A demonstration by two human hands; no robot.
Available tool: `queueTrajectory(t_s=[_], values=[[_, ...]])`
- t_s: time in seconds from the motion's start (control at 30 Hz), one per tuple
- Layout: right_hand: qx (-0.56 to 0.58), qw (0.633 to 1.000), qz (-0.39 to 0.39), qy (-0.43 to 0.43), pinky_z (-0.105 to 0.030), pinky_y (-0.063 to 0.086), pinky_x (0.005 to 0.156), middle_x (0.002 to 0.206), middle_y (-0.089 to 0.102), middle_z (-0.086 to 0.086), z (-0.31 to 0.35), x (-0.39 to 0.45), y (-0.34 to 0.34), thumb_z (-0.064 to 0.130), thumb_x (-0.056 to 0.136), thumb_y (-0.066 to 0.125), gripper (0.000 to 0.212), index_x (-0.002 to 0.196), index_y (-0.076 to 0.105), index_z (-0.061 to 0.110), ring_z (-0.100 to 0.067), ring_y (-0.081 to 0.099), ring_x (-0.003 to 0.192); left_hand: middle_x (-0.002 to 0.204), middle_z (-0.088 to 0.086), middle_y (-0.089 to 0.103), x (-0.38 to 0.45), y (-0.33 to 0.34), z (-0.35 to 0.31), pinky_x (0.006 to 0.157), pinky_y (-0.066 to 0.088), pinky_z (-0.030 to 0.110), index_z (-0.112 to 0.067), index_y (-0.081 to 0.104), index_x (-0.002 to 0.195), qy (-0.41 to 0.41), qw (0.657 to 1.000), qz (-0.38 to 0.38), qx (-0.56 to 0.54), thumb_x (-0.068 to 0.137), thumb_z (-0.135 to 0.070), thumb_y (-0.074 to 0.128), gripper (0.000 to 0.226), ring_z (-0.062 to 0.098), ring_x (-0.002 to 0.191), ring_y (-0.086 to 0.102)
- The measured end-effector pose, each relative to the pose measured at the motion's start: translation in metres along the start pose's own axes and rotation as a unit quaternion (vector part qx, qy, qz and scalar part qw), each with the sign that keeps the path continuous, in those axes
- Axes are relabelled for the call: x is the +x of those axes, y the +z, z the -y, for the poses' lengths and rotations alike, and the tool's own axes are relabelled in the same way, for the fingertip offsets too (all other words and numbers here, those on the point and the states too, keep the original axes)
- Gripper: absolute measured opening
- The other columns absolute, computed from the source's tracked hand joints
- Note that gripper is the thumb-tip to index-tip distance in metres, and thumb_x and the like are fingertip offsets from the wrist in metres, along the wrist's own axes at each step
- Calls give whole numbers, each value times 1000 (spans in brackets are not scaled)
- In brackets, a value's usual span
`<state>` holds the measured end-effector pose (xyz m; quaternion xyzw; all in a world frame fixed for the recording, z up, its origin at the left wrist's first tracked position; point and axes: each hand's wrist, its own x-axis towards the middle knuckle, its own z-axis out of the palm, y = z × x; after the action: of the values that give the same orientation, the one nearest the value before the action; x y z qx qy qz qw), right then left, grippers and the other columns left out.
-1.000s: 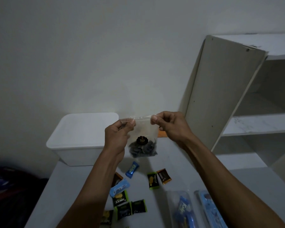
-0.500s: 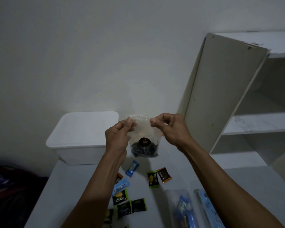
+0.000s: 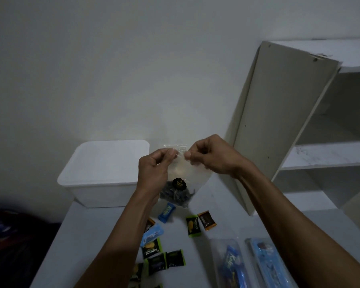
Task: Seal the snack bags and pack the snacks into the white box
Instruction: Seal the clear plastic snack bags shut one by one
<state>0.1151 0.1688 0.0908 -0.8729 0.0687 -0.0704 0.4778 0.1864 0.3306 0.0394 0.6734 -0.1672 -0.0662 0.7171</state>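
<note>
Both hands, left (image 3: pixel 154 171) and right (image 3: pixel 212 156), pinch a clear snack bag (image 3: pixel 183 179) holding what look like dark cookies; white box (image 3: pixel 104 173) lidded left, loose snacks (image 3: pixel 192 224) on desk (image 3: pixel 81 235) below.

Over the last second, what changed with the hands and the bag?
Both hands slid inward along the clear bag's top: left hand and right hand now pinch close together at its middle, no longer at the corners. Bag still held up; white box and loose snacks unmoved.
</note>
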Motion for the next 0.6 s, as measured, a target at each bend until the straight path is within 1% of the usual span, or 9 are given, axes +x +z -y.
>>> queueTrajectory(t_s=[0.07,0.17,0.27,0.33,0.4,0.43,0.5,0.53,0.6], values=[[39,999,19,22,-18,46,55,67,66,2,-4,0,3,30,90,70,26,81,72,5,-3,56,60,73,-11,72,-1,2,1,71,52,20,-21,76,85,-19,1000,-10,-19,88,-19,70,7,0,72,63],[91,994,26,50,-26,47,59,72,66,-3,-10,-2,9,29,91,67,25,83,73,6,-8,57,64,72,-12,71,-3,3,2,65,51,15,-15,76,93,-30,999,-22,-32,86,-19,71,10,-5,67,62],[115,991,-5,63,-28,46,60,72,65,-4,-13,-4,18,26,94,64,28,87,71,0,-10,55,63,82,-7,71,-6,4,3,65,50,13,-20,74,94,-35,998,-45,-30,85,-22,73,9,-4,71,62],[99,992,-43,60,-22,46,58,70,66,1,-12,-5,24,25,94,64,25,86,72,3,-2,57,58,90,-2,70,-8,7,5,69,51,18,-25,71,94,-45,994,-96,-2,79,-36,78,20,6,78,63],[48,996,-63,43,-20,47,58,72,69,3,-10,-5,29,26,94,63,21,84,72,10,3,58,58,85,-3,70,-13,11,4,69,52,23,-23,70,87,-73,987,-137,28,73,-50,79,33,10,76,63],[19,997,-66,32,-24,49,60,74,70,2,-10,-5,31,27,95,63,20,83,72,14,0,60,62,80,-4,70,-15,13,2,67,51,23,-21,70,83,-93,985,-141,40,73,-52,79,34,10,73,64],[-18,997,-68,21,-31,53,67,76,70,-1,-9,-5,36,28,95,62,20,82,70,16,-10,63,68,75,-2,71,-17,15,1,65,49,23,-19,72,78,-124,983,-130,48,76,-49,77,30,12,73,66],[-26,997,-67,19,-31,53,68,75,69,0,-10,-4,37,27,96,62,19,82,70,17,-11,62,68,74,-1,72,-17,16,-1,65,50,24,-18,73,76,-134,982,-126,45,79,-45,77,27,13,74,67],[-25,997,-64,18,-25,50,65,73,67,5,-10,-4,40,24,96,61,18,82,69,17,-6,59,66,74,1,74,-18,16,-2,66,51,23,-16,74,74,-144,981,-124,33,84,-35,74,21,14,76,69]])
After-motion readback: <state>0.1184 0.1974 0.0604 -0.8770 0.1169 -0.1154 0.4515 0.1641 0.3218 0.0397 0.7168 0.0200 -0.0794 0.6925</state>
